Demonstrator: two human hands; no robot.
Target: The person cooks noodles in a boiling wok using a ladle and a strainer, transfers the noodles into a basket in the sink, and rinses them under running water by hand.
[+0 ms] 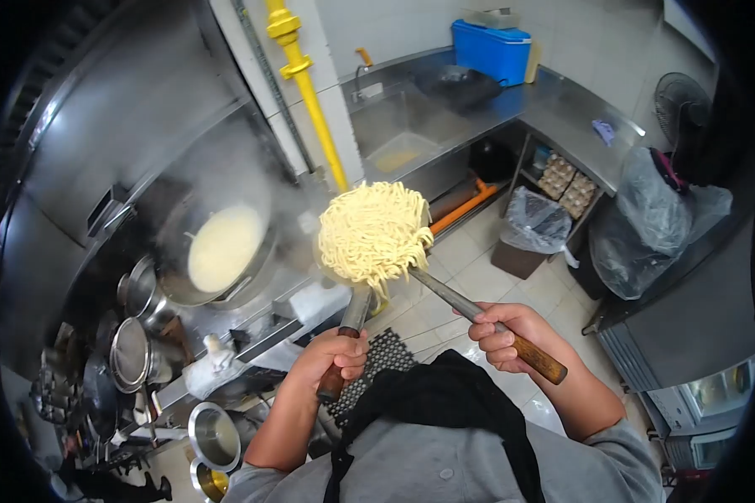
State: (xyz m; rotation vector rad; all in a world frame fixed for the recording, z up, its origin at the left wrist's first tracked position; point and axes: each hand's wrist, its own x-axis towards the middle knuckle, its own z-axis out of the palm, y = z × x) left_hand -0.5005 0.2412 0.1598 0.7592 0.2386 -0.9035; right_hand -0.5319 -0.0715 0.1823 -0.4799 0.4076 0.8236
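Note:
A heap of pale yellow noodles (373, 230) is held up in front of me, above the floor and beside the stove. My left hand (334, 356) is closed around the wooden grip of a metal-shafted strainer (356, 308); part of its round rim shows under the noodles' left side. In my right hand (510, 331) is a second wooden-handled utensil (449, 293), slanting up to the noodles' lower right edge. Noodles hide its head, so I cannot tell its kind. A few strands dangle between the two shafts.
On the left, a steaming wok (226, 251) holds cloudy pale liquid. Pots and a round sieve (131, 354) stand nearby. Behind are a sink (398, 134) and a blue cooler box (491, 52). To the right are a lined bin (528, 235), egg trays (566, 186) and a fan (681, 105).

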